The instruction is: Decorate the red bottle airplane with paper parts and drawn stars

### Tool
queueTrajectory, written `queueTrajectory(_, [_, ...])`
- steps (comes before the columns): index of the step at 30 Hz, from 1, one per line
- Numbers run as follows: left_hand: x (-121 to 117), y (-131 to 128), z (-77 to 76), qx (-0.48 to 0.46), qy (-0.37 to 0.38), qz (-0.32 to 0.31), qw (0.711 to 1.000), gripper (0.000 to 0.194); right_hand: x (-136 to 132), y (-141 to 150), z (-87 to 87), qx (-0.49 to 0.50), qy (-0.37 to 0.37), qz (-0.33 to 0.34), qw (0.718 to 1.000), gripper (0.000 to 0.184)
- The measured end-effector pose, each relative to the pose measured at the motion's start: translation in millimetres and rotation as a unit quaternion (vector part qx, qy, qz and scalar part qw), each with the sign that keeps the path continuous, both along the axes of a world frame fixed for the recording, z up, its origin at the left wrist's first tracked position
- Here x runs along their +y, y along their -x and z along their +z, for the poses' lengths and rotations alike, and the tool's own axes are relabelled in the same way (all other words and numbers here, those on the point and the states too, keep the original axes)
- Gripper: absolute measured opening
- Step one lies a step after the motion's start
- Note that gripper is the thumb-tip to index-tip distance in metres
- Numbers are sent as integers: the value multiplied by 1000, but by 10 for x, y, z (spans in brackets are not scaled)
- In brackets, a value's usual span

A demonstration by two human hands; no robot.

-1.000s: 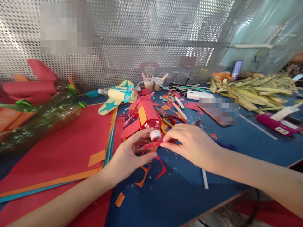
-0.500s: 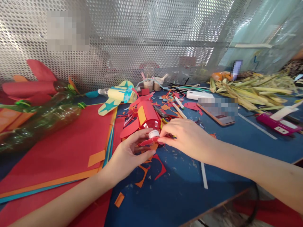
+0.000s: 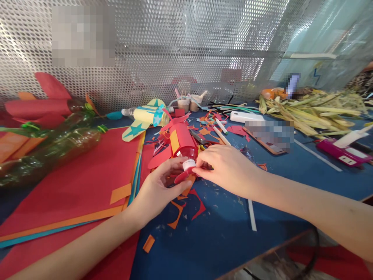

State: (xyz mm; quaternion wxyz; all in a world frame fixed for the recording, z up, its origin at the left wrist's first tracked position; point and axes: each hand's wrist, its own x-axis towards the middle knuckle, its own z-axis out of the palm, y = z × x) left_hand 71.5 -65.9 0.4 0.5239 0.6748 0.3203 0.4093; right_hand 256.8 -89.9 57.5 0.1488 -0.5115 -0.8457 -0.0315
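A plastic bottle (image 3: 190, 152) dressed as a plane, wrapped in red paper with a yellow strip, lies with its white cap (image 3: 189, 165) towards me. On the cap sits a red paper propeller (image 3: 182, 177). My left hand (image 3: 159, 190) curls round the neck and cap from the left, its thumb below the propeller; some fingertips are hidden behind it. With thumb and forefinger, my right hand (image 3: 224, 165) pinches the propeller's right side by the cap. Scissors (image 3: 198, 137) lie partly hidden behind the bottle.
Paper scraps (image 3: 199, 204) litter the blue table (image 3: 175, 256). Red paper sheets (image 3: 87, 171) and green bottles (image 3: 58, 155) are at left. A yellow bottle plane (image 3: 147, 116) stands behind. To the right are a phone (image 3: 264, 138), a glue gun (image 3: 354, 136) on a purple power strip (image 3: 335, 149) and dry husks (image 3: 317, 111).
The propeller has turned slightly on the cap, its left blade now tilting lower. My right fingers have shifted a little left with it; my left hand has barely moved.
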Motion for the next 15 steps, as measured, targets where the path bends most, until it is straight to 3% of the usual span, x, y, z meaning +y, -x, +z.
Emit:
queueTrajectory(9, [14, 27, -22, 0, -33, 72, 997, 16, 56, 117, -54, 22, 1, 12, 1000, 14])
queueTrajectory(15, [0, 45, 28, -5, -31, 105, 994, 18, 133, 103, 56, 119, 99, 4, 988, 13])
